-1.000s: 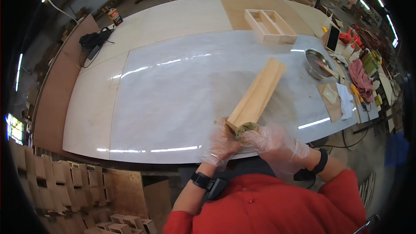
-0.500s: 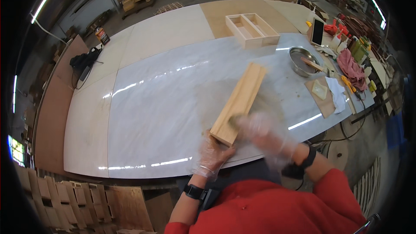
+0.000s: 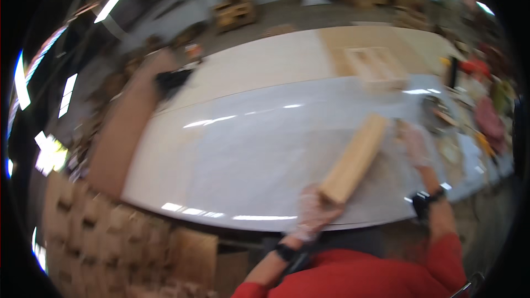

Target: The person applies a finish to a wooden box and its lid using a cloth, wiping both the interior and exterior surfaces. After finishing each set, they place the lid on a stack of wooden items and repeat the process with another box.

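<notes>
Blur smears most of the view, so small shapes are hard to make out; one long wooden piece [image 3: 354, 160] slants over the table's pale sheet [image 3: 248, 154], its near end close to the table edge and its far end pointing away to the right; whether that far end touches the sheet, I cannot tell.

Two hands show, both in clear gloves; the left hand [image 3: 318, 209] is closed around the near end of the wooden piece, some of its fingers hidden beneath; the right hand [image 3: 415, 144] is apart from the wood, to its right, with one small brownish thing [image 3: 399, 128] at its fingertips, too smeared to name, and I cannot tell how tight that grip is.

Two dark wristbands, one per wrist; one red shirt [image 3: 353, 276], cut off by the lower edge; one open wooden box [image 3: 381, 70] with two compartments beyond the work; one round bowl [image 3: 432, 111], its outline lost in blur; one pink cloth [image 3: 489, 124] farther right; the stacked wooden parts [image 3: 105, 226] at lower left are too smeared to count.
</notes>
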A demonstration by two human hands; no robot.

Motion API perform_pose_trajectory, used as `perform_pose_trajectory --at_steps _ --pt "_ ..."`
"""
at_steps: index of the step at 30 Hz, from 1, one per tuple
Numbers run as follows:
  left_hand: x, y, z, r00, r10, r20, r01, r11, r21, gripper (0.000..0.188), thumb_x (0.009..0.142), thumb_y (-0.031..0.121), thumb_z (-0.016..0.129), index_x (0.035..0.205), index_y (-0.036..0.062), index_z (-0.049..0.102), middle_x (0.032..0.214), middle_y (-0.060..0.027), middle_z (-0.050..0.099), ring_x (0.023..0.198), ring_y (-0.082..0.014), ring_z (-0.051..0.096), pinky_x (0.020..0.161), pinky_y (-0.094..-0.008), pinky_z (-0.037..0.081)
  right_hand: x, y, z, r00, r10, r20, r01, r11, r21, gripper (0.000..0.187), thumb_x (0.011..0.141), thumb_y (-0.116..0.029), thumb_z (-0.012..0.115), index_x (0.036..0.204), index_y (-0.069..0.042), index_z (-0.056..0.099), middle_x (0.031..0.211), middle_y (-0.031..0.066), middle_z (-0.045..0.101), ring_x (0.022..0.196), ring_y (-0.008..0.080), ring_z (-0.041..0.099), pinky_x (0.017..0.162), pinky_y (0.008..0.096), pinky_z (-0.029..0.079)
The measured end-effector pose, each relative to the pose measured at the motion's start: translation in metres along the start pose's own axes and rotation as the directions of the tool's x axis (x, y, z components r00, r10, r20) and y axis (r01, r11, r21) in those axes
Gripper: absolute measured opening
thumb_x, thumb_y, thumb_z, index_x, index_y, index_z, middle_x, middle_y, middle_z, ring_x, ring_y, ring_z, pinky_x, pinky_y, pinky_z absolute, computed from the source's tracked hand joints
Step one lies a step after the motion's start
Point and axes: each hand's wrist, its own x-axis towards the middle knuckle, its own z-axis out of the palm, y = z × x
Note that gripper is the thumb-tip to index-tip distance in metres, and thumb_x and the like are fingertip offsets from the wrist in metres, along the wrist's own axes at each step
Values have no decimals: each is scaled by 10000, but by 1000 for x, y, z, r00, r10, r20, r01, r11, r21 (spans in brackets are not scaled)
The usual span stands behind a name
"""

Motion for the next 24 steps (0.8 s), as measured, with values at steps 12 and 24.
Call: perform_pose_trajectory --at_steps 12,24 --pt "50 113 -61 971 164 171 -178 982 64 970 704 206 760 1469 2 200 1368 -273 394 1224 -430 451 1020 -442 413 -77 -101 -61 845 -405 -350 501 827 253 352 961 -99 471 1296 -42 563 1206 169 579 1141 290 559 929 343 471" --pt "88 92 14 908 373 -193 -410 885 -220 989 706 234 817 1452 -6 215 1369 -202 431 1286 -308 434 1035 -403 400 -92 -188 -153 888 -447 -107 448 894 -17 360 885 -37 552 1244 -29 574 1086 220 596 994 376 575 870 420 467"
